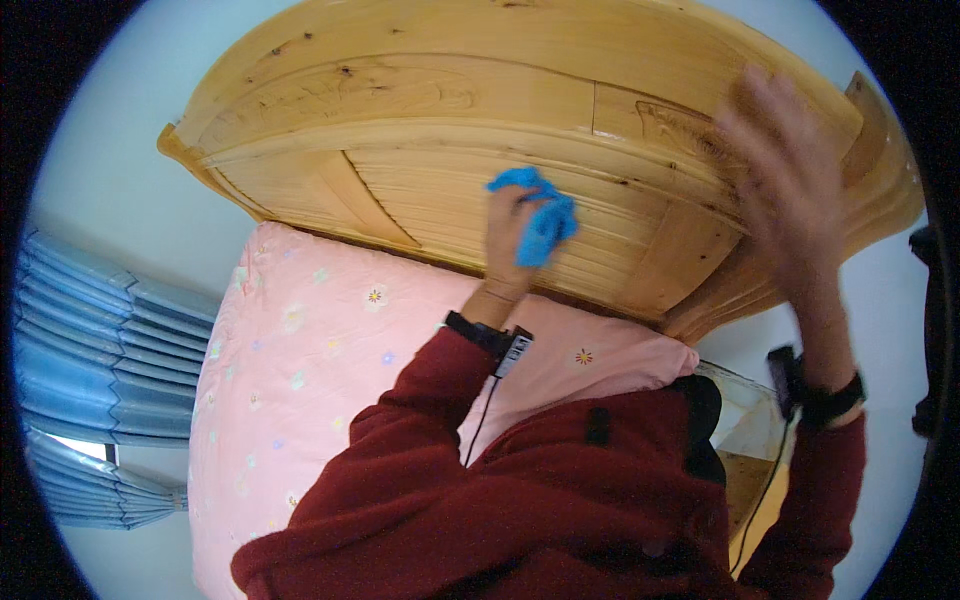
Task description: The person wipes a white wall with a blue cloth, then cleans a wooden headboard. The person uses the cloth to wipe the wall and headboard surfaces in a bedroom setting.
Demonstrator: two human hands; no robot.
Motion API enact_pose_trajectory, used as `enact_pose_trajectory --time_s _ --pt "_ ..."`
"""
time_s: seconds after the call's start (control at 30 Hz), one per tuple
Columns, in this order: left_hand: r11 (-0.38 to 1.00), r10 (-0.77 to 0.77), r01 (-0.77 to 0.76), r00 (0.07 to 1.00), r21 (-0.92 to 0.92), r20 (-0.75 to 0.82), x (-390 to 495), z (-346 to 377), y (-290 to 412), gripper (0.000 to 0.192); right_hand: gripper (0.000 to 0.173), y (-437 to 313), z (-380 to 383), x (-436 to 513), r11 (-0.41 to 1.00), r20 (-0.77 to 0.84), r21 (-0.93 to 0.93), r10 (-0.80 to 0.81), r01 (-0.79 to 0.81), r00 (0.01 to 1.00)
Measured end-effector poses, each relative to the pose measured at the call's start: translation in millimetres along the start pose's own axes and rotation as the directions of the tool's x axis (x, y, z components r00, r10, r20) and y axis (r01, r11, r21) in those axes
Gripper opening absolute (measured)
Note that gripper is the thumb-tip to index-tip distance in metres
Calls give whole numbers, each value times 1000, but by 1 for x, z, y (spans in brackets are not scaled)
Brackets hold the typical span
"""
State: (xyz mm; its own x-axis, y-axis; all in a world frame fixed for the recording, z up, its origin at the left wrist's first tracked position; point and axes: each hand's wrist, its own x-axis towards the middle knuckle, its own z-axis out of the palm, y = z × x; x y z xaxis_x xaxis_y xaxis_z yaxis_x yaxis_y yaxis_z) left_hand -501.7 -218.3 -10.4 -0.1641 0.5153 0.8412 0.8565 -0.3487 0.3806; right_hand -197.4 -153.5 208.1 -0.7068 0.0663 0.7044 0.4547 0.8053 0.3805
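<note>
My left hand is closed around a crumpled blue cloth, in front of the slatted middle panel of a wooden headboard. Part of the cloth sticks out above and to the right of the fingers. On the right, my right hand is raised with its fingers apart before the headboard's right end. Motion blurs it, and it holds nothing that I can see. Whether it touches the wood, I cannot tell. Each wrist has a black strap with a small device and a cable.
A bed with a pink flowered sheet lies below the headboard and reaches left. Blue curtains hang at the far left. A light-coloured piece of furniture, partly hidden, stands beside the bed at the right. Dark objects show at the right rim.
</note>
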Motion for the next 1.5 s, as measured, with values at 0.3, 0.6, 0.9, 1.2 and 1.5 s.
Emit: enact_pose_trajectory --time_s 0.3,0.6,0.9,1.2,1.5 --pt "660 -699 750 637 50 -326 20 -92 -115 18 43 -108 42 -123 658 568 444 318 -608 759" --pt "978 -190 195 979 73 -68 -30 20 2 63 36 -173 13 -79 254 608 794 -327 -552 723" --pt "799 -569 598 788 68 -236 39 -68 -137 10 29 -188 8 -87 240 618 787 -304 -569 726" --pt "988 52 -73 988 139 148 -14 13 49 67 30 -184 -2 -89 243 627 779 -301 -578 719" --pt "959 -175 232 936 163 -305 35 -80 -83 41 30 -187 3 -97 309 650 759 -317 -573 690"
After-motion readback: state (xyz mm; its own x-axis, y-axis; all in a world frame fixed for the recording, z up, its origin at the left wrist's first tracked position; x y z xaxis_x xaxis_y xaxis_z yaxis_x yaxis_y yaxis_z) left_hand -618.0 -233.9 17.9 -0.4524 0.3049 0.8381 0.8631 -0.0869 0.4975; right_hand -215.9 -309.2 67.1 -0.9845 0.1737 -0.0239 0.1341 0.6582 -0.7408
